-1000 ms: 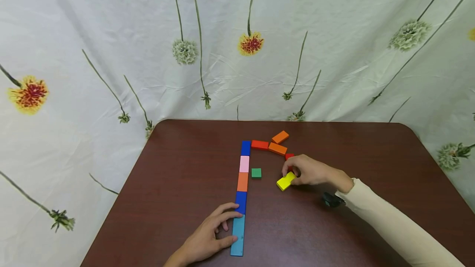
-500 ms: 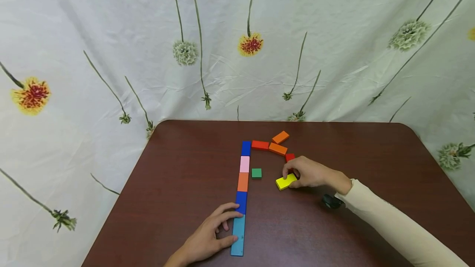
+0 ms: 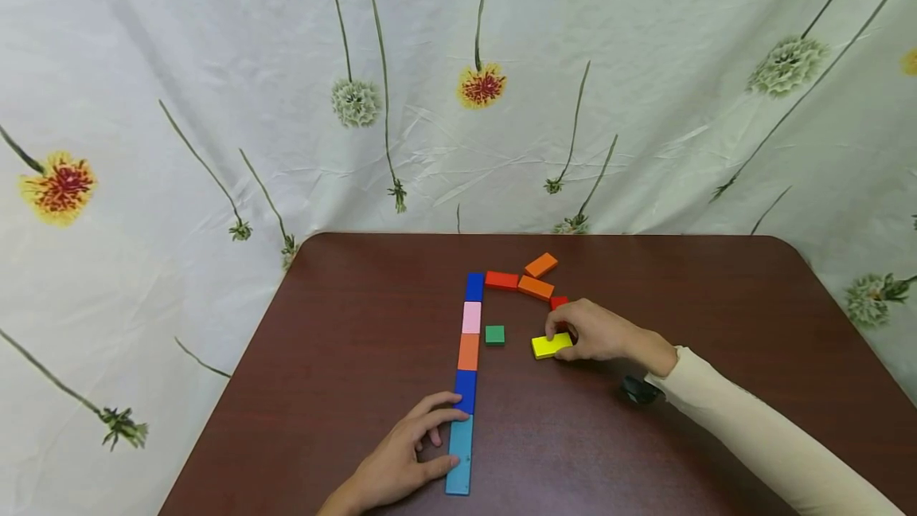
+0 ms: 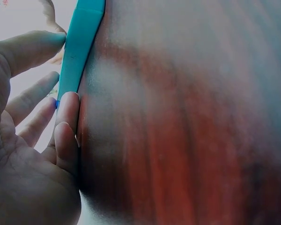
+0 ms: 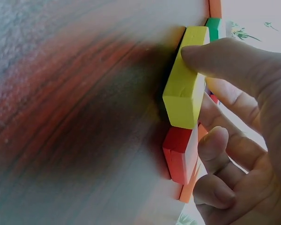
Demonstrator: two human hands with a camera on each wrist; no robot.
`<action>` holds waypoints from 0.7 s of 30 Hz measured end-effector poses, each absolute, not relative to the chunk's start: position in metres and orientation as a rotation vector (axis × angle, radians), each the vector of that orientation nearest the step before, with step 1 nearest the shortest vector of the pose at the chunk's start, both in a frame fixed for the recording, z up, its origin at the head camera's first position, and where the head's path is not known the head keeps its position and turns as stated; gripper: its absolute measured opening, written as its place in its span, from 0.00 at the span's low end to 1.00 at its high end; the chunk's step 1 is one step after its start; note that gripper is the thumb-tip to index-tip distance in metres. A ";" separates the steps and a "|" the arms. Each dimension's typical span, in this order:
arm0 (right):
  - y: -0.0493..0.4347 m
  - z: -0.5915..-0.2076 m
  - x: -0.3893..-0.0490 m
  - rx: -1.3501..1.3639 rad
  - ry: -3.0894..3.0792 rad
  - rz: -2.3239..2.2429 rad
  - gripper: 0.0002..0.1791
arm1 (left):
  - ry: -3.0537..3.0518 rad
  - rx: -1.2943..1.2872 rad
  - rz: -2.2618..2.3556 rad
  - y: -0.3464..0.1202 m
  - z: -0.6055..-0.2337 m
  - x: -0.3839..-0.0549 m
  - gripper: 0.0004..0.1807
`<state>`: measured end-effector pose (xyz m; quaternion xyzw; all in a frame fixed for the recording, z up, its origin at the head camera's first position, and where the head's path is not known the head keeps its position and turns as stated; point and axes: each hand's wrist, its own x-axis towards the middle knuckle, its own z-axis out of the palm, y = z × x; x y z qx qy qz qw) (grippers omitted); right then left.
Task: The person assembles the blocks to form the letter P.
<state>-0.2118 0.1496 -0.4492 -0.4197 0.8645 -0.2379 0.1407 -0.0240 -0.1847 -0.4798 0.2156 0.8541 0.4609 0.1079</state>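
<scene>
In the head view my right hand (image 3: pixel 598 330) pinches a yellow wooden block (image 3: pixel 550 346) between thumb and fingers, low over the table. The right wrist view shows the thumb on one long side of the yellow block (image 5: pixel 187 77), beside a red block (image 5: pixel 178 152). That red block (image 3: pixel 559 304) is partly covered by my hand in the head view. With loosely spread fingers, my left hand (image 3: pixel 401 452) touches the light blue block (image 3: pixel 459 464) and the dark blue block (image 3: pixel 465 391) at the near end of a straight column. Its thumb meets the light blue block's (image 4: pixel 79 47) edge.
An orange-red block (image 3: pixel 468 352), a pink block (image 3: pixel 471 317) and a blue block (image 3: pixel 474 287) continue the column. A red block (image 3: pixel 501 280) and two orange blocks (image 3: pixel 536 287) curve right from its top. A green block (image 3: pixel 494 334) lies inside. Behind the table (image 3: pixel 358 325) hangs a floral cloth (image 3: pixel 423 142).
My right hand has turned the yellow block from a slant to nearly level, raising its left end slightly toward the far side. The left hand and the other blocks stay put.
</scene>
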 end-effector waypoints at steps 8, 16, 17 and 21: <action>0.147 -0.446 -0.210 -1.213 2.531 -0.658 0.11 | 2.508 0.603 1.338 -0.185 -0.481 -0.024 0.26; 0.141 -0.443 -0.212 -1.284 2.463 -0.691 0.13 | 2.509 0.604 1.340 -0.185 -0.481 -0.024 0.26; 0.140 -0.443 -0.212 -1.293 2.457 -0.687 0.13 | 2.510 0.605 1.340 -0.185 -0.481 -0.024 0.26; 0.139 -0.443 -0.213 -1.323 2.450 -0.650 0.15 | 2.516 0.624 1.348 -0.184 -0.480 -0.024 0.25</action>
